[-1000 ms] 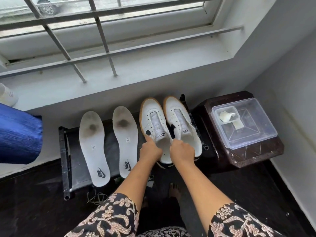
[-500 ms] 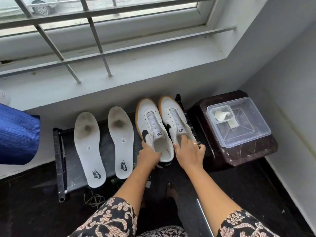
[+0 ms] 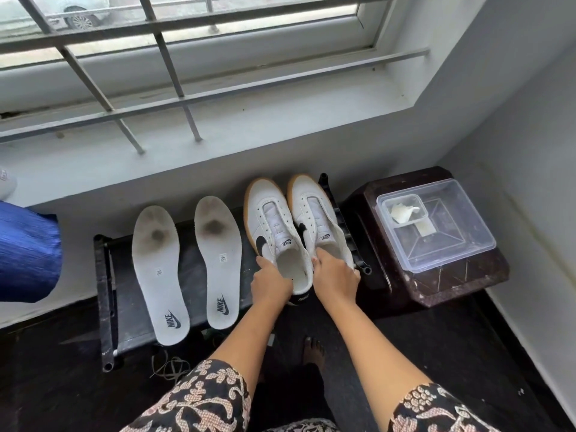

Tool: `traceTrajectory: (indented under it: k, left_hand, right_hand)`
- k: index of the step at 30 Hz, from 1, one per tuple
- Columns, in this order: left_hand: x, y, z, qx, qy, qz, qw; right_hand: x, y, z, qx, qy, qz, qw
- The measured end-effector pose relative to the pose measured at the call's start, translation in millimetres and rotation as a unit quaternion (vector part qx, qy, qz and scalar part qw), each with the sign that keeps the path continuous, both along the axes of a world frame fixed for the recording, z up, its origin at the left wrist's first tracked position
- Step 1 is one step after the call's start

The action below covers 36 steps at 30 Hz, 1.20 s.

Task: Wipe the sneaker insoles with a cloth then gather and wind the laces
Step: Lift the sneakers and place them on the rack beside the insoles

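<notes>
Left hand (image 3: 270, 283), right hand (image 3: 337, 279) on sneakers (image 3: 270, 221)

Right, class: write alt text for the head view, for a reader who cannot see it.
The left hand holds the left sneaker and the right hand holds the right sneaker, at their heels, on a black rack; two stained insoles lie left of them.

A barred window (image 3: 218, 35) (daylight behind it) tops a white sill (image 3: 249, 126) above dark floor (image 3: 467, 353).
</notes>
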State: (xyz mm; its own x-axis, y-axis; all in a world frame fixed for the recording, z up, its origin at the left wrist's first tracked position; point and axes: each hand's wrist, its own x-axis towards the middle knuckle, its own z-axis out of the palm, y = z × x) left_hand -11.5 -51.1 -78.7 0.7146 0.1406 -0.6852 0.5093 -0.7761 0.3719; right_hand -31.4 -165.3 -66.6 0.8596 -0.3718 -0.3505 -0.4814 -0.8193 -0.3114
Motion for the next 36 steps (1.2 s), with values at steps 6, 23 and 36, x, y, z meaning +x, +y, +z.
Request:
traceTrajectory:
  k: [6,23,36]
  left_hand:
    - [3.7,0.0,0.2,0.013,-0.026,-0.010,1.000]
    - [-16.1,26.4,-0.9,-0.011,-0.196,0.039,0.980]
    - [-104.6,129.4,-41.2,0.117,-0.332,-0.025,0.936]
  right_hand:
    - [4.2,4.4,3.4,-0.021,-0.016,0.019,0.999]
    - [-14.3,14.3,-15.6,-0.112,-0.180,0.021,0.977]
    - [-44.9,108.8,-40.4,-0.085,-0.262,0.192,0.942]
